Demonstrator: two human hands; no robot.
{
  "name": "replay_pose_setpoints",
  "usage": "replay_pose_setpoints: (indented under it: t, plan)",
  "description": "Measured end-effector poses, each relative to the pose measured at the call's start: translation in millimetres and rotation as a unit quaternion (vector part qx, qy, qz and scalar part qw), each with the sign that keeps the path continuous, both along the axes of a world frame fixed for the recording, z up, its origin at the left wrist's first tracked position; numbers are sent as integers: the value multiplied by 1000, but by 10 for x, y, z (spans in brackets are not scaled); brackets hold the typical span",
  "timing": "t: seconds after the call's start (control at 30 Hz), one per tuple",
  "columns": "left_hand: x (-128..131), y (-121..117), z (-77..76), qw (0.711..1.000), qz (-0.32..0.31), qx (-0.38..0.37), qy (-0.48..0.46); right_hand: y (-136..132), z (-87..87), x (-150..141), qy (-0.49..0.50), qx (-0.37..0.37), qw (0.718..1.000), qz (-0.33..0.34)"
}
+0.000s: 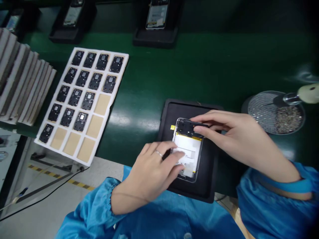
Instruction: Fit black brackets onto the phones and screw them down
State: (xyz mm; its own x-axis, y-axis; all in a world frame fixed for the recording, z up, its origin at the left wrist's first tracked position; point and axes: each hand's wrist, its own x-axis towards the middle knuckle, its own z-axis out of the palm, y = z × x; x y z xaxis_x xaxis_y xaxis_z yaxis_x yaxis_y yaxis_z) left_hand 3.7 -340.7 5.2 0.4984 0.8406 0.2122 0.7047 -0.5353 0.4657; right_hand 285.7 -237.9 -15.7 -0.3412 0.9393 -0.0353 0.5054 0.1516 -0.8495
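An opened phone (187, 156) with a white battery area lies in a black tray (208, 179) in front of me. Across its top end sits a black plate-like part (185, 127). My right hand (231, 132) pinches the right end of this black part between thumb and fingers. From the lower left, my left hand (154, 166) grips the phone, fingers curled at its left edge and thumb over the white area; a ring is on one finger. A small yellow tab (172, 127) sticks out at the phone's upper left.
A white compartment tray (119, 96) to the left holds several similar black parts. Stacked trays (25, 79) stand beyond it. At right are a round dish of screws (289, 119) and a screwdriver (294, 98). Phones in black trays (156, 40) stand along the back.
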Motion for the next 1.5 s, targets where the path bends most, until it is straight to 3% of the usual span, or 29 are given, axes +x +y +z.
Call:
replay_pose_setpoints:
  t: [0.1, 0.4, 0.97, 1.23, 1.5]
  plan:
    - [111, 83, -46, 998, 34, 20, 40, -3, -5, 10, -5, 7, 1000, -2]
    - [225, 101, -169, 996, 46, 20, 67, -17, 1, 3, -1, 1, 1000, -8]
    - [265, 89, -157, 991, 46, 54, 116, -31, 5, 20, 9, -17, 1000, -18]
    - [274, 99, -197, 994, 58, 49, 79, -35, 48, 55, 14, -22, 1000, -18]
    - [285, 85, -190, 992, 50, 51, 101, -62, -9, 46, 12, -23, 998, -49]
